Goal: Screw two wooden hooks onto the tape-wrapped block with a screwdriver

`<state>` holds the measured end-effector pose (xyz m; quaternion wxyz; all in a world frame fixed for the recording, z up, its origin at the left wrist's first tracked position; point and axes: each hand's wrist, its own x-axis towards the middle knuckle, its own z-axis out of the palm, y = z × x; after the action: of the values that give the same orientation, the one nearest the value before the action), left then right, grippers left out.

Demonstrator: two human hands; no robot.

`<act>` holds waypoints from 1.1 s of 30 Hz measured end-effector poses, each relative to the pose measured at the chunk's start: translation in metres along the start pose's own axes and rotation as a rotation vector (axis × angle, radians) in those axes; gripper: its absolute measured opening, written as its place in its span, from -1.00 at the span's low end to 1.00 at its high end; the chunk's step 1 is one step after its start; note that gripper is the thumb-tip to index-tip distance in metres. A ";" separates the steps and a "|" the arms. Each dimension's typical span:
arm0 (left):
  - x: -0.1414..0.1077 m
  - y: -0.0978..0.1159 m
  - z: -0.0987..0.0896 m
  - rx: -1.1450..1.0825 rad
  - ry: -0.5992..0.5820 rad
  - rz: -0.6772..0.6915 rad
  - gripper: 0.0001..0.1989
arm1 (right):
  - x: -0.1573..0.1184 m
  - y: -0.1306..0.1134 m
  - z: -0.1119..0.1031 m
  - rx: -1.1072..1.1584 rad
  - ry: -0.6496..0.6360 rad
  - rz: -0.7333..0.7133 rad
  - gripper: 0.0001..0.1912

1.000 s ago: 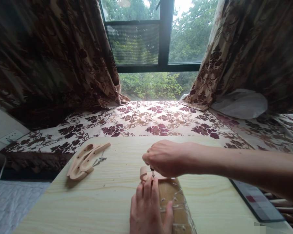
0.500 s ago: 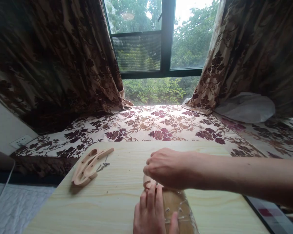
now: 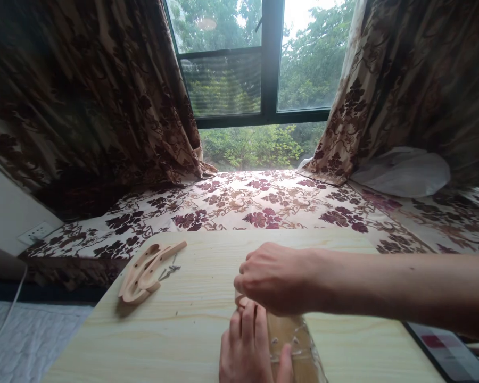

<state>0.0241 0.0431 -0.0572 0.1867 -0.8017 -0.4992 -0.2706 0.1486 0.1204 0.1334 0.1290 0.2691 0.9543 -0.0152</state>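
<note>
My right hand [image 3: 267, 276] is closed in a fist above a pale curved wooden piece [image 3: 240, 299]. What its fingers grip is hidden under the hand. Just below it, my left hand [image 3: 245, 343] presses its fingers against that piece, with the thumb resting across a brown wooden board [image 3: 283, 332]. Clear wrapping or tape seems to cover the board. To the left lie several curved wooden pieces [image 3: 143, 279] with dark holes, nested together. Beside them is a small heap of metal screws [image 3: 168, 272].
The pale wooden table [image 3: 175, 340] meets a ledge covered in flowered cloth [image 3: 259, 199] under the window. A dark-edged tablet-like object [image 3: 443, 348] lies at the lower right. A whitish translucent bag [image 3: 403, 173] rests by the right curtain. A wall socket [image 3: 37, 232] is on the left.
Both hands keep almost the same place. A small metallic bit seen between them earlier is now covered as my right hand turns slightly. The view has shifted a little.
</note>
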 end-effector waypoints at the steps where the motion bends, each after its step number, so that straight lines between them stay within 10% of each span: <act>1: 0.000 0.001 0.000 -0.013 -0.004 -0.013 -0.50 | 0.001 0.001 0.002 0.013 0.007 0.009 -0.84; 33: 0.004 0.005 -0.001 -0.052 -0.007 -0.072 -0.52 | -0.003 0.010 -0.005 0.061 0.014 0.043 -0.89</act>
<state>0.0294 0.0432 -0.0536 0.1543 -0.7887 -0.5211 -0.2874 0.1551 0.1275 0.1398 0.1142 0.2937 0.9482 -0.0394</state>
